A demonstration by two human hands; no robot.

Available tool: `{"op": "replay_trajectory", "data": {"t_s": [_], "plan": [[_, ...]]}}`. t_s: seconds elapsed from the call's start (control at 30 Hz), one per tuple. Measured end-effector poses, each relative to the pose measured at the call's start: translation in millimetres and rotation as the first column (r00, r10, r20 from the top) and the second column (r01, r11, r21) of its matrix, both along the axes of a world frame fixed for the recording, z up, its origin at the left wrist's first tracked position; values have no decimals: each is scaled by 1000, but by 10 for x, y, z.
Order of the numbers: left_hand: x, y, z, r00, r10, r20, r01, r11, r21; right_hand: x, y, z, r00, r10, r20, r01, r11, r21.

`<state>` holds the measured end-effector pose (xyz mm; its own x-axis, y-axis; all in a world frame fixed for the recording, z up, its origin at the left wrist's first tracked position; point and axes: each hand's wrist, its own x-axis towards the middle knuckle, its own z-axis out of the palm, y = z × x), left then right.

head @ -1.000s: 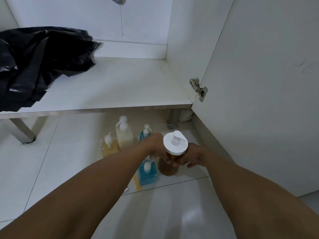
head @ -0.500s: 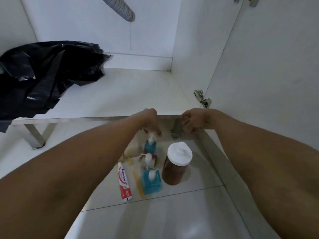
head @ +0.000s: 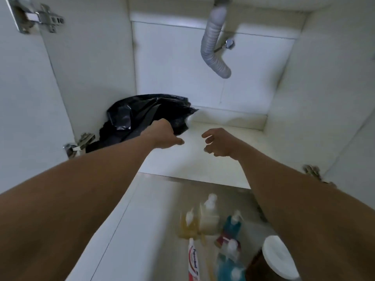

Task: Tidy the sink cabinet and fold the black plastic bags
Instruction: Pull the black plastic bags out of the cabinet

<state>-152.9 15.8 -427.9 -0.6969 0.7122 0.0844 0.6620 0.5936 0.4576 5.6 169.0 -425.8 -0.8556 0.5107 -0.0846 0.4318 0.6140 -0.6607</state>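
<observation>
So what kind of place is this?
Probably the cupboard under a sink, maybe in a bathroom. A drain hose hangs from the top, a hinge sits at the side, and bottles and toothpaste are on the floor.

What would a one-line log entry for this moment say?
left hand: at black plastic bag, grip hidden | right hand: open, empty | cabinet floor: bag crumpled at left

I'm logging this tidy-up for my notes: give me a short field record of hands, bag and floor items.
left hand: at the black plastic bag's near edge; grip unclear
right hand: empty, fingers loosely curled, above the cabinet floor
black plastic bag: crumpled, back left on cabinet floor
drain hose: hangs at rear
tiled floor: pump bottles, toothpaste tube, white-lidded jar
</observation>
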Motion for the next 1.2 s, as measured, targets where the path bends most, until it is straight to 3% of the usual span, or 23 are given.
{"op": "replay_trajectory", "data": {"t_s": [0.1, 0.27, 0.43, 0.57, 0.77, 0.93, 1.03, 1.2], "plan": [[-398, -246, -287, 992, 108, -65, -109, 994, -4, -435, -158, -333, 999, 2, -48, -4, 999, -48], [-966, -546, -688, 893, 402, -204, -354, 905, 237, -1070, -403, -905, 997, -55, -56, 38, 965, -261], [-1480, -580, -1013, 869, 494, 29, -472, 809, 350, -1769, -460, -1180, 964, -147, -222, 16, 864, -504], [-1769, -466, -1111, 890, 395, 228, -456, 755, 471, -2335, -422, -1124, 949, -220, -227, 35, 786, -617], [-1914, -373, -1267, 871, 351, 343, -453, 845, 285, -2675, -391, -1114, 990, -84, -112, 12, 849, -528], [-1693, -382, -1106, 816, 170, 553, -333, 919, 209, -2637, -519, -1135, 969, -133, -208, -27, 781, -624], [-1520, -459, -1017, 772, 120, 625, -228, 969, 95, -2641, -579, -1300, 937, -228, -264, 45, 829, -558], [-1380, -823, -790, 664, 143, 734, -64, 989, -135, -2193, -973, -1270, 899, -208, -385, -22, 858, -513]]}}
